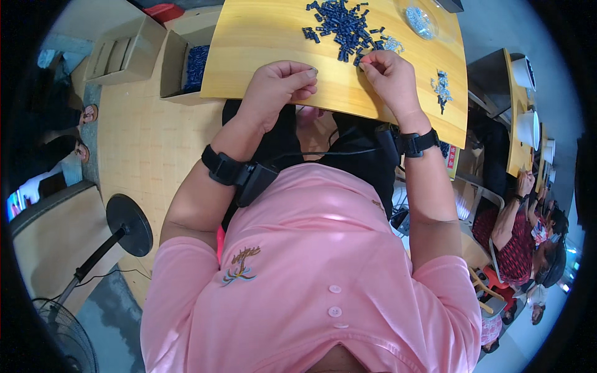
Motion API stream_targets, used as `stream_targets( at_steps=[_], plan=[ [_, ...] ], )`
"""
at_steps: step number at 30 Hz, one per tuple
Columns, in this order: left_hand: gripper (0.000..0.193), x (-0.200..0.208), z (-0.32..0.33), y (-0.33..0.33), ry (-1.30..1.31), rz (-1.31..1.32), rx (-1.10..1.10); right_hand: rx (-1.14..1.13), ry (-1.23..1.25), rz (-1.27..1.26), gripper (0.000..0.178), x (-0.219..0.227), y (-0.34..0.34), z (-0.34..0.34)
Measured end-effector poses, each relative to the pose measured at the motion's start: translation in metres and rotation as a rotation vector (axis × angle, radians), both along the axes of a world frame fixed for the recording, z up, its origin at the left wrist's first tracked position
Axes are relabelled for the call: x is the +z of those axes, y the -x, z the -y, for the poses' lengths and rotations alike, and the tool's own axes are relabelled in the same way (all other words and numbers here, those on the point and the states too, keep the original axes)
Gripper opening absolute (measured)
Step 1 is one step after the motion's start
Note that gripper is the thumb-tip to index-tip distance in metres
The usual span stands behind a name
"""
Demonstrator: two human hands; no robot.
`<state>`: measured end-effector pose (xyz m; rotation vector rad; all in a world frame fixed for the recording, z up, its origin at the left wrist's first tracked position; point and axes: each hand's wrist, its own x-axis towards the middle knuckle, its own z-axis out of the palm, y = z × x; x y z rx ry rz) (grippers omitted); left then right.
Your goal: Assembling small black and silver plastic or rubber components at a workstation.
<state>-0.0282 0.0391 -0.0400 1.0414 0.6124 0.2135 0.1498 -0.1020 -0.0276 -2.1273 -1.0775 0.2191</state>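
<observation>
My left hand (277,90) is over the near edge of the wooden table (261,37), its thumb and forefinger pressed together. A tiny greyish bit seems to show at those fingertips, too small to name. To the right, my right hand (395,78) is closed in a pinch at the near side of a heap of small black plastic parts (345,28). Whatever its fingers hold is hidden. Beside that hand lies a little cluster of small silvery metal pieces (392,44). More small metal pieces (442,90) are strewn farther right on the table.
A clear round dish (421,23) of small silvery pieces stands at the far right. Left of the table, an open cardboard box (177,65) contains dark blue parts. A fan (62,323) and a black round-based stand (129,225) are at the left. Other people sit at tables on the right.
</observation>
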Motion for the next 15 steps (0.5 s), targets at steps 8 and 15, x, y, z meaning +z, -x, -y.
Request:
stream_targets(
  at_steps=[8,15],
  plan=[
    [0.018,0.007,-0.001,0.0,0.013,-0.034,-0.016,-0.021,0.01,0.162,0.009,0.0,-0.02,-0.018],
    [0.018,0.001,-0.002,-0.001,0.055,-0.013,0.001,0.242,0.044,0.274,0.008,0.001,-0.039,-0.028]
  ],
)
